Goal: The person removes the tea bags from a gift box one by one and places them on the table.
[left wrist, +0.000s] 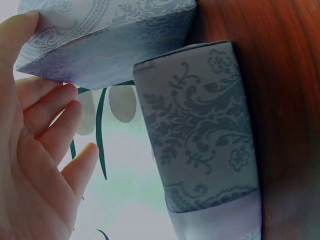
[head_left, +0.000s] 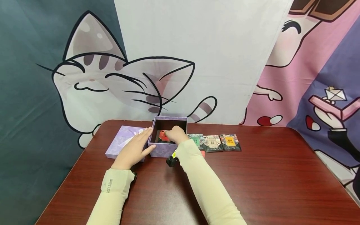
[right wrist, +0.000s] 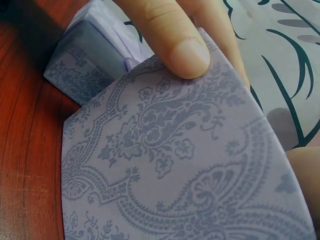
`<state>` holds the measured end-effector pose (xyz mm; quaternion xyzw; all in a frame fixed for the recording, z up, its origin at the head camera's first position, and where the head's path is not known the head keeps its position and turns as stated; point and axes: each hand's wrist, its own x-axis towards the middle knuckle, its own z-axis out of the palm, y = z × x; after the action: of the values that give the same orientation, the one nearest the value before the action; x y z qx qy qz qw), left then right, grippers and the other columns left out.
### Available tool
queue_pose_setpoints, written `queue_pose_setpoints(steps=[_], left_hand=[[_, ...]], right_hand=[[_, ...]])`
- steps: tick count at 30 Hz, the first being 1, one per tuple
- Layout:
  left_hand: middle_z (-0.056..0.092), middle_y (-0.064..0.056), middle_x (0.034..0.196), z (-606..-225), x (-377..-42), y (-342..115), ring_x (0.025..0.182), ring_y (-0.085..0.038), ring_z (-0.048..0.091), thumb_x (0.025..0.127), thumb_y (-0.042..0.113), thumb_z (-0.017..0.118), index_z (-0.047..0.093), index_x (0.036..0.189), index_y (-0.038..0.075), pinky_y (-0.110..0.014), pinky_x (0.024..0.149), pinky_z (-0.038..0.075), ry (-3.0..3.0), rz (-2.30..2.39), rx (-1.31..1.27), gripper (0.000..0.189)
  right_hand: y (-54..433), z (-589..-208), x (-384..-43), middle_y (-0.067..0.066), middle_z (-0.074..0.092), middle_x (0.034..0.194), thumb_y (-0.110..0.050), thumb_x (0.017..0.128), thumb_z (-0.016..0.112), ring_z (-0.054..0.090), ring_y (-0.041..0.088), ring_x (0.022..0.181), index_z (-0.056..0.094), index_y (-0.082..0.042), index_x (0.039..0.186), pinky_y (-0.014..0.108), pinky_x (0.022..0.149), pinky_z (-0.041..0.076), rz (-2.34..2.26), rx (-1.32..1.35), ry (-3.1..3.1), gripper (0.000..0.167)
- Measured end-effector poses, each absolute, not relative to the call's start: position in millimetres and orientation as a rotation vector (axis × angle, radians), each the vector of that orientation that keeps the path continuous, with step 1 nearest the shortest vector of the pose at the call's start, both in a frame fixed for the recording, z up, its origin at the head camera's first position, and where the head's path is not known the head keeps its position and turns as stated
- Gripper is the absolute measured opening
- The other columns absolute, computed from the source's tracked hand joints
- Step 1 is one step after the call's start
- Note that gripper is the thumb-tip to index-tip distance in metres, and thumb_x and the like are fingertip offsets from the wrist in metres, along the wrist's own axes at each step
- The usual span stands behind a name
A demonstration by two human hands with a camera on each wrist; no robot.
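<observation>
An uncovered purple patterned box [head_left: 164,151] with a dark inside stands at the far middle of the table. My right hand [head_left: 176,135] reaches over its rim, fingers curled, and pinches a small red packet [head_left: 163,136] inside; the packet's lower part is hidden. With fingers straight, my left hand [head_left: 134,152] steadies the box at its left side, thumb at the front wall. That thumb [right wrist: 187,55] lies on the box wall [right wrist: 150,150] in the right wrist view. In the left wrist view, the fingers [left wrist: 55,107] touch the box [left wrist: 115,55].
Left of the box lies its purple lid [head_left: 119,142] with a pale ribbon, partly under my left hand. To the right, a green-labelled packet [head_left: 197,139], a beige-labelled packet [head_left: 213,143] and a yellow-labelled packet [head_left: 230,142] lie in a row. Something red [head_left: 203,153] peeks out beside my right sleeve.
</observation>
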<state>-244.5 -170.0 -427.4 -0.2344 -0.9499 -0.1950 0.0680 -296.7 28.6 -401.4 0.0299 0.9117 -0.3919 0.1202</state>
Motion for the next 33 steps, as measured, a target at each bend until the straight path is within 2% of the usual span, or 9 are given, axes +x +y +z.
queue_pose_setpoints(steps=[6,12,15,19,23,26,30,33], left_hand=[[0.034,-0.018,0.162,-427.5,-244.8,-170.5,0.148,-0.035,0.034,0.1,0.041,0.062,0.034,0.157,0.0,-0.055,0.12,0.027,-2.868,-0.587,-0.699,0.075],[0.033,-0.018,0.162,-428.0,-245.4,-170.3,0.149,-0.035,0.033,0.1,0.042,0.062,0.033,0.157,0.0,-0.055,0.12,0.027,-2.87,-0.59,-0.697,0.076],[0.033,-0.018,0.162,-428.2,-245.6,-170.1,0.149,-0.034,0.033,0.1,0.042,0.062,0.033,0.157,0.0,-0.055,0.12,0.027,-2.869,-0.593,-0.699,0.076],[0.033,-0.018,0.162,-428.3,-245.7,-170.0,0.149,-0.035,0.033,0.1,0.041,0.062,0.033,0.157,0.0,-0.055,0.12,0.027,-2.864,-0.592,-0.702,0.076],[0.033,-0.018,0.162,-428.1,-245.9,-170.0,0.148,-0.036,0.034,0.1,0.041,0.062,0.033,0.157,-0.001,-0.055,0.12,0.027,-2.865,-0.589,-0.698,0.076],[0.033,-0.018,0.162,-428.6,-245.9,-170.4,0.148,-0.036,0.034,0.1,0.04,0.062,0.033,0.157,0.0,-0.056,0.12,0.027,-2.866,-0.584,-0.694,0.076],[0.033,-0.018,0.162,-428.6,-245.3,-170.2,0.148,-0.036,0.033,0.1,0.04,0.062,0.034,0.157,0.0,-0.056,0.12,0.027,-2.862,-0.583,-0.697,0.075],[0.034,-0.018,0.161,-428.0,-244.6,-169.7,0.148,-0.035,0.034,0.1,0.04,0.062,0.034,0.156,-0.001,-0.056,0.119,0.027,-2.861,-0.586,-0.695,0.075]], right_hand=[[27.8,-402.1,-297.4,0.015,0.066,0.113,-0.033,0.099,0.059,0.06,0.027,0.095,0.064,0.005,0.128,0.041,0.089,0.052,-1.17,0.085,2.652,0.048],[28.9,-403.7,-298.6,0.016,0.066,0.117,-0.032,0.097,0.061,0.06,0.027,0.097,0.063,0.006,0.127,0.04,0.09,0.052,-1.205,0.076,2.664,0.048],[29.4,-403.9,-299.1,0.015,0.066,0.112,-0.032,0.097,0.062,0.059,0.025,0.091,0.066,0.006,0.121,0.035,0.081,0.052,-1.241,0.064,2.669,0.045],[29.3,-404.0,-299.8,0.012,0.068,0.099,-0.029,0.097,0.064,0.059,0.021,0.075,0.071,0.003,0.106,0.029,0.064,0.049,-1.31,0.06,2.657,0.034],[28.6,-403.6,-300.3,0.011,0.069,0.088,-0.024,0.096,0.065,0.067,0.029,0.071,0.073,0.001,0.096,0.026,0.056,0.05,-1.402,0.076,2.628,0.026],[28.6,-403.5,-300.4,0.012,0.071,0.087,-0.021,0.096,0.067,0.071,0.029,0.072,0.074,0.002,0.099,0.028,0.063,0.054,-1.423,0.07,2.658,0.024],[29.7,-403.4,-299.0,0.012,0.075,0.091,-0.017,0.091,0.073,0.07,0.021,0.071,0.075,0.002,0.104,0.03,0.074,0.058,-1.4,0.041,2.762,0.023],[30.1,-402.9,-297.6,0.012,0.075,0.094,-0.014,0.087,0.076,0.07,0.022,0.078,0.076,0.001,0.102,0.031,0.074,0.058,-1.401,0.035,2.813,0.021]])
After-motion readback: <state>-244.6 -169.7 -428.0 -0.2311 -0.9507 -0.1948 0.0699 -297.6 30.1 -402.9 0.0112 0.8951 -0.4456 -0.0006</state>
